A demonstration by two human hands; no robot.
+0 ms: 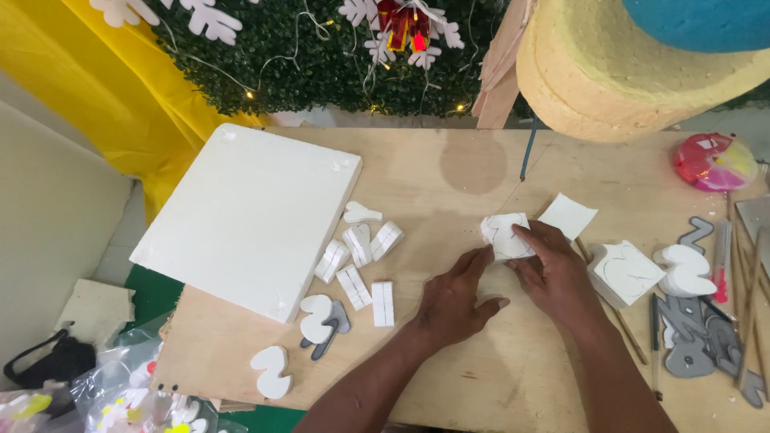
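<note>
Both hands meet on one small white foam block [505,236] lying flat on the plywood table [449,176]: the right hand [553,269] pinches its right edge, while the left hand [457,297] rests spread open, fingertips touching its left edge. Five small rectangular white foam strips [358,269] lie left, beside one large white foam slab [249,216] and two curvy white foam cutouts [273,373].

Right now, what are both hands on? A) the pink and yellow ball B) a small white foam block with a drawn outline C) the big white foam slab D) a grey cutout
B: the left hand and right hand both touch the small white foam block on the wooden table; the slab lies apart, untouched.
</note>
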